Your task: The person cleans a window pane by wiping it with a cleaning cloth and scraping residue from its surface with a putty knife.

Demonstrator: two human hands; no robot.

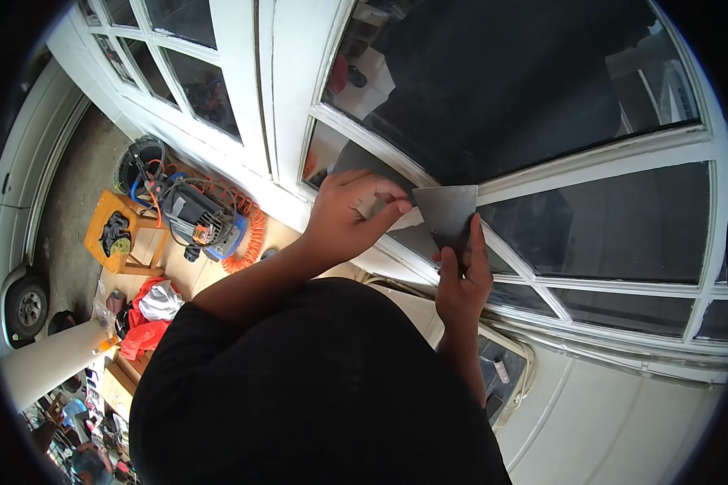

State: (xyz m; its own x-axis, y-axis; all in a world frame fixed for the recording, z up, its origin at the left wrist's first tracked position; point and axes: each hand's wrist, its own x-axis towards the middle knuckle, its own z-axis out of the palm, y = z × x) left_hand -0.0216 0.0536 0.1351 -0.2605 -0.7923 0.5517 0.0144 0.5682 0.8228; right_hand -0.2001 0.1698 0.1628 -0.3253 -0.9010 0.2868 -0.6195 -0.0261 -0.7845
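A scraper with a wide, flat metal blade [447,204] is in my right hand [464,283], its fingers wrapped around the handle end. The blade points away from me and overlaps the white window bars [534,182]. My left hand [349,212] is raised just left of the blade, thumb and fingertips pinched together close to its corner. What those fingers hold, if anything, I cannot make out. Behind both hands stands a white-framed window with dark glass panes [510,89] that show reflections.
At left, an air compressor [198,214] has an orange coiled hose [251,238]. Beside it stands a wooden stool [109,222] with a dark item [116,232] on it. Farther left are a parked vehicle [28,162], a red bag [144,335] and a white pillar [52,364].
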